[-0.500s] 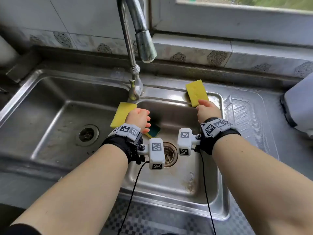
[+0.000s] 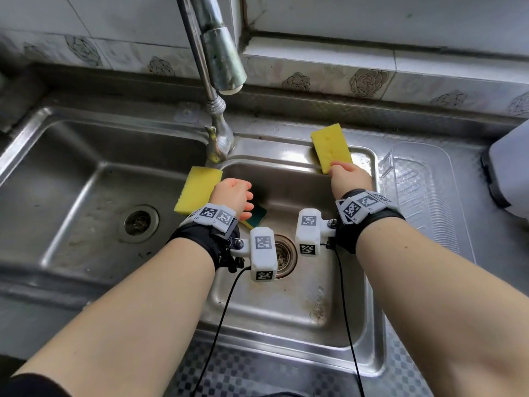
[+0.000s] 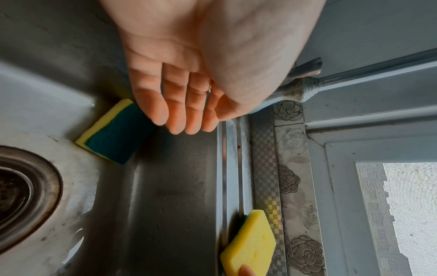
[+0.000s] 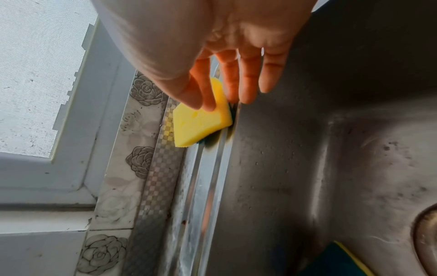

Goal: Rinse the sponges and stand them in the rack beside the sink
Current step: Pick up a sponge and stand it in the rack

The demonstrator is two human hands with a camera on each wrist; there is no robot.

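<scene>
Three yellow sponges with green scouring backs are in view. One sponge (image 2: pixel 197 189) lies across the divider between the two basins. A second sponge (image 2: pixel 257 216) (image 3: pixel 118 134) rests green side up in the right basin's far left corner. My left hand (image 2: pixel 243 202) (image 3: pixel 187 127) hovers just above it, fingers straight and holding nothing. The third sponge (image 2: pixel 330 147) (image 4: pixel 201 123) lies on the back rim, overhanging the basin. My right hand (image 2: pixel 343 173) (image 4: pixel 220 104) pinches its near end, thumb and forefinger on the yellow face and middle finger at the lower edge.
A clear plastic rack (image 2: pixel 415 190) sits on the drainboard right of the sink. The faucet (image 2: pixel 223 67) hangs over the divider, with no water running. A white container (image 2: pixel 509 173) stands at the far right. The drain (image 2: pixel 283 253) lies below my wrists.
</scene>
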